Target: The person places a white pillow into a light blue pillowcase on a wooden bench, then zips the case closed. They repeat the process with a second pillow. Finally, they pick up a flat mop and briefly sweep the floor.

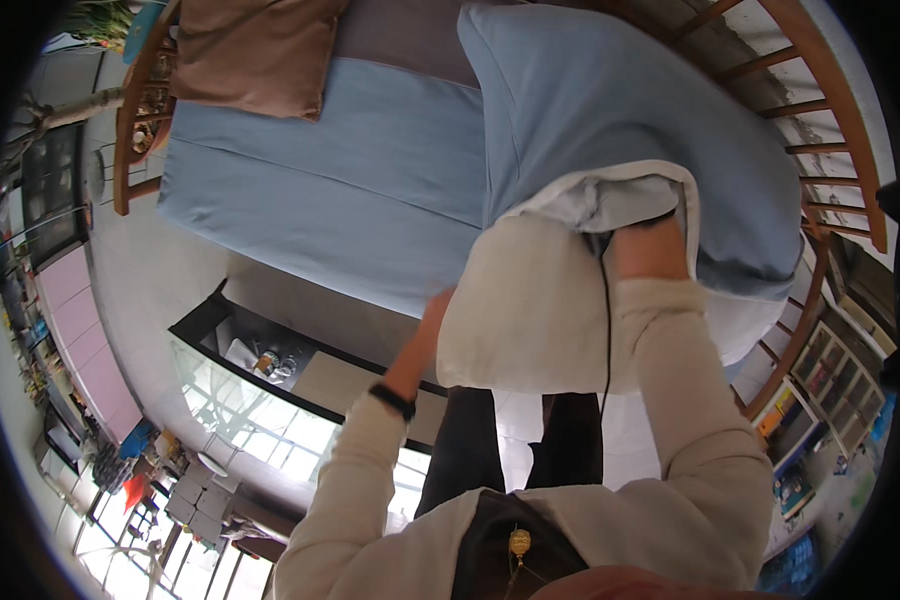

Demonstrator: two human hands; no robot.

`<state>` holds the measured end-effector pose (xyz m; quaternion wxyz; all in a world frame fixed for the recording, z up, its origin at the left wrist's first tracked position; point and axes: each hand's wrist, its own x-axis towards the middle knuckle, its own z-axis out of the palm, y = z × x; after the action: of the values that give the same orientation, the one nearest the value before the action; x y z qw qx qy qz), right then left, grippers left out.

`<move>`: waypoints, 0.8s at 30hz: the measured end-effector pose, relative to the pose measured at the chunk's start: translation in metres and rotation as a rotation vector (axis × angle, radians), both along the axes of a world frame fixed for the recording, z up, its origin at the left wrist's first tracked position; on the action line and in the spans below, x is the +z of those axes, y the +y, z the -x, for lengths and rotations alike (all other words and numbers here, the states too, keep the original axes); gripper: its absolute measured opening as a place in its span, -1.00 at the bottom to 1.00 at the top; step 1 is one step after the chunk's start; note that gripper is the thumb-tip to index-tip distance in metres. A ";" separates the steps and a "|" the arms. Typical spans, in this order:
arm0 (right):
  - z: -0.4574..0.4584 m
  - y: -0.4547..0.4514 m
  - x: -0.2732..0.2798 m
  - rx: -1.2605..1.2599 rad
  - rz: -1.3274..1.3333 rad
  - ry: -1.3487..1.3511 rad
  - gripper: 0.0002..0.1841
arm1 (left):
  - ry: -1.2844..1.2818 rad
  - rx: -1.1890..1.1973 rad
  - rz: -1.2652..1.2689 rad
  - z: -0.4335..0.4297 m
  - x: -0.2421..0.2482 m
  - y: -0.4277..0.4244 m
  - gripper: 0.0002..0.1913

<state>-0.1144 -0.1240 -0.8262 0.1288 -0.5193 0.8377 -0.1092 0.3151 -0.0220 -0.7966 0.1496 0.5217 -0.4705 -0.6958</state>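
Note:
A pale fabric cover (529, 315) hangs in front of me, its white-edged opening (637, 169) facing up beside a blue seat cushion or bolster (585, 97). My right hand (652, 244) reaches into that opening; its fingers are hidden under light grey cloth (622, 201). A thin black cord runs down from near the wrist over the pale fabric. My left hand (435, 315), blurred, is at the left edge of the same pale fabric, and its fingers are mostly hidden. What either hand grips cannot be made out. Blue seat padding (330, 150) stretches away to the left.
A brown cushion (255, 56) lies at the far left of the wooden-framed seat. Slatted wooden rails (832, 97) curve along the right. Below the seat's front edge stands a low glass-topped table (255, 405) with small items on its shelf. Pink-fronted cabinets (86, 330) line the left.

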 end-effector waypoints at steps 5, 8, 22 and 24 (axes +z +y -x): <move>0.053 -0.007 -0.004 0.058 -0.218 -0.182 -0.24 | -0.611 -0.289 0.458 -0.020 0.029 0.098 -0.45; 0.029 0.022 0.020 0.153 -0.215 -0.348 -0.24 | -0.375 0.016 0.156 0.006 0.005 0.103 -0.49; -0.173 0.087 0.108 0.218 0.044 -0.188 -0.46 | -0.414 0.365 0.029 0.061 0.126 0.041 -0.76; -0.133 0.035 0.102 0.228 -0.063 -0.242 -0.51 | -0.356 0.405 -0.048 0.043 0.150 0.037 -0.74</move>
<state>0.0186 -0.0891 -0.7245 0.2564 -0.5898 0.7548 -0.1291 0.2721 0.0151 -0.6464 0.1885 0.7227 -0.3589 -0.5598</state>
